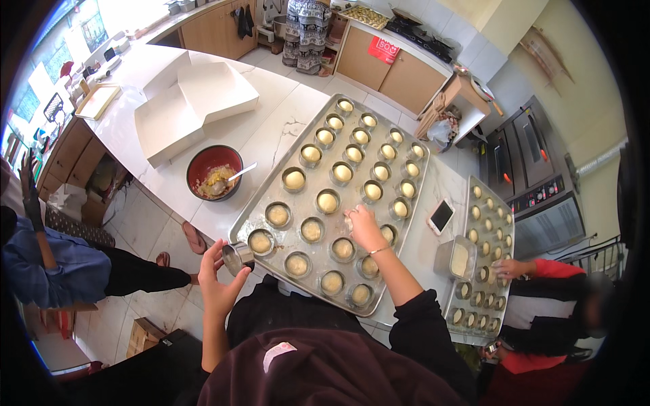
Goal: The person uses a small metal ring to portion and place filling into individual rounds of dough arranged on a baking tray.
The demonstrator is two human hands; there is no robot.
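Note:
My left hand (219, 276) holds a small round metal ring mould (236, 258) tilted beside the near left corner of a large metal baking tray (284, 152). Over the middle of that tray, my right hand (364, 228) has its fingers bent down together; a pale piece of dough (349, 222) partly shows under them. Several ring moulds stand in rows on the tray, each around a piece of dough. Farther rows hold smooth rounded dough balls (343, 172). Nearer ones hold flatter, rougher dough (332, 283). My fingers hide part of the tray between the moulds.
Left of the tray stand a red-lined bowl (213, 157) of filling with a spoon and an open white box (177, 122). To the right lie a phone (441, 216), a metal container (459, 258) and a second tray (472, 203), where a co-worker's hand (508, 269) reaches in.

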